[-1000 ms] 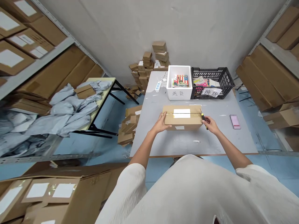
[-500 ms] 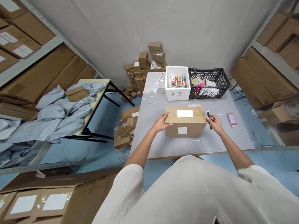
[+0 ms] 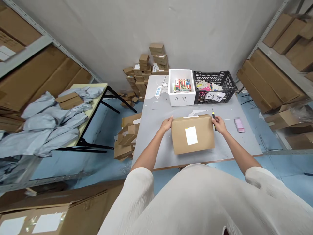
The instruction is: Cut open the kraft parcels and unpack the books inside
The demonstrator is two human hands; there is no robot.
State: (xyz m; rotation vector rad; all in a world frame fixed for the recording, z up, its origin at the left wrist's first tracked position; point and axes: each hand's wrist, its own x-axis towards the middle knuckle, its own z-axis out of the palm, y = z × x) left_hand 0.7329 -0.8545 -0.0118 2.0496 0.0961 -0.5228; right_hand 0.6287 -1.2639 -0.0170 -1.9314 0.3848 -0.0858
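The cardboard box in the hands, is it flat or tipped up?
Tipped: the cardboard box has its side with the white label turned toward the camera, its top just a narrow strip.

It looked like a packing or storage room. Shelves (image 3: 287, 73) of cartons stood left and right, and grey mailing bags (image 3: 41, 120) covered the left table (image 3: 91, 112).
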